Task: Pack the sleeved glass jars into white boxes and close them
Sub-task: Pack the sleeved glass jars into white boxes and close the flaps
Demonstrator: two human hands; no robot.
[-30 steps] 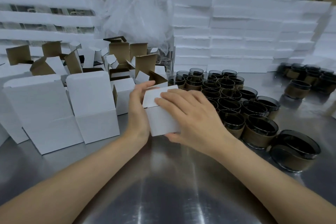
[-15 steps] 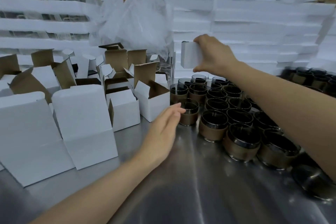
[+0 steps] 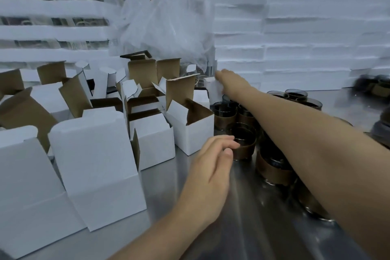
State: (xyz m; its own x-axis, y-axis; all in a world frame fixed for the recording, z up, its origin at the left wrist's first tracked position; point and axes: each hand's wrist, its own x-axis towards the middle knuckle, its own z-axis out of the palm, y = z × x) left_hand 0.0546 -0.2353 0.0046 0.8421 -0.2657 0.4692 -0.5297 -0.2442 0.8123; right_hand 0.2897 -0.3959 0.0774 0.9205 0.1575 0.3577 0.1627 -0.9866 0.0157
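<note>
The closed white box [image 3: 215,91] sits in the right hand [image 3: 230,80], far out at the end of a stretched arm, just short of the wall of stacked white boxes [image 3: 295,44]. I judge it is being carried there to join the finished ones. That grip seems to pinch the box by its side, though blur hides the fingers and I cannot tell exactly how they lie.

Below and nearer than that grip, the left hand [image 3: 213,167] hovers with fingers loosely spread, its fingertips just beside a sleeved glass jar [image 3: 242,143], not plainly touching it. It looks placed to take the next jar while the other arm is busy.

Beyond the left grip and to its left, an open white box [image 3: 190,131] stands with its flap up, likely the next to be filled. More open boxes [image 3: 95,154] crowd further left. More sleeved jars [image 3: 274,167] cluster under the right forearm on the steel surface [image 3: 242,228]. A crumpled clear plastic bag [image 3: 168,27] rises behind.
</note>
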